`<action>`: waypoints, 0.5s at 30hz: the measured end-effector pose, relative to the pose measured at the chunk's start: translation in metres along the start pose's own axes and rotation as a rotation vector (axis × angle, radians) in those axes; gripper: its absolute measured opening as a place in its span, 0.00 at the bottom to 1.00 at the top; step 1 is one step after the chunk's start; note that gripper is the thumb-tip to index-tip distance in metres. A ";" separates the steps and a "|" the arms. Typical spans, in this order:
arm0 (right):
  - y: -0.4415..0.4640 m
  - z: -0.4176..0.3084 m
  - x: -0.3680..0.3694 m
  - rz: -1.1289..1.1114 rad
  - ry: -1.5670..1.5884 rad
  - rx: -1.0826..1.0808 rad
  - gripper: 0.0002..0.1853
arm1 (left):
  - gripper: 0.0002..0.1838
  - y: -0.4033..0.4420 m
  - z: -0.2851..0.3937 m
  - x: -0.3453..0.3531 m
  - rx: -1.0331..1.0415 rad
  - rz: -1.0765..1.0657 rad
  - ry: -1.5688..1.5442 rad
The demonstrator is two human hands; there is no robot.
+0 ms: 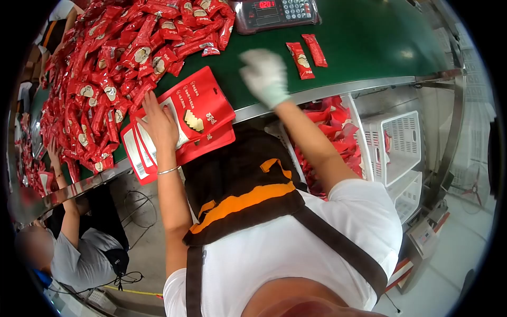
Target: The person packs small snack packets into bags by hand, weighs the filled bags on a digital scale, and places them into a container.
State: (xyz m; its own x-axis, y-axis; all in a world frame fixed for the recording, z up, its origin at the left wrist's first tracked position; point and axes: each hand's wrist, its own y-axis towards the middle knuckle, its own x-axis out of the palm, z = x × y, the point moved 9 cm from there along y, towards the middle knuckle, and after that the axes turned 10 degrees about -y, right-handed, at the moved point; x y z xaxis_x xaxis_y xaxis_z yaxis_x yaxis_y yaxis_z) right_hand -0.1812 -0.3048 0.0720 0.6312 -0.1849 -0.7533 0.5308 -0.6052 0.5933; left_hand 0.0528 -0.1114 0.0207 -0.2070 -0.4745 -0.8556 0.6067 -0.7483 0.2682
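Note:
My bare left hand (160, 124) lies on red and white printed pouches (203, 113) at the table's front edge, its fingers spread over the upper one. The pouches overlap, and a hole shows near one corner. My right hand (264, 74), in a white glove, is over the green table surface (359, 47), right of the pouches; motion blurs its fingers. Two small red packets (301, 61) (315, 50) lie to its right. A large heap of similar red packets (111, 79) covers the table at the left.
A scale (277, 15) with a red display stands at the back. Below the table at the right are a white bin (360, 140) of red packaging and white crates (402, 145). Another person (87, 253) is at the lower left, one hand at the heap.

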 end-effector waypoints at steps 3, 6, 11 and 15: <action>-0.038 0.107 -0.040 0.024 -0.557 0.400 0.23 | 0.31 -0.004 0.001 -0.008 0.020 0.040 -0.050; -0.061 0.157 -0.013 -0.249 -0.338 0.339 0.25 | 0.29 -0.002 0.001 -0.009 0.019 0.065 -0.072; -0.030 0.222 -0.041 -0.130 -0.524 0.439 0.26 | 0.29 -0.007 0.001 -0.011 0.039 0.088 -0.086; -0.042 0.243 -0.025 -0.308 -0.449 0.571 0.30 | 0.29 -0.006 -0.003 -0.014 0.081 0.148 -0.077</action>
State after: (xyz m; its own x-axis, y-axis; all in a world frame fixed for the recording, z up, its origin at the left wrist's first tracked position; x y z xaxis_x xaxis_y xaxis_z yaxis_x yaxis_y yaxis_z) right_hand -0.3560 -0.4628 -0.0031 0.1497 -0.1652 -0.9748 0.1957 -0.9615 0.1930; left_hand 0.0542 -0.0991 0.0297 -0.1801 -0.6137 -0.7687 0.5713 -0.7015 0.4261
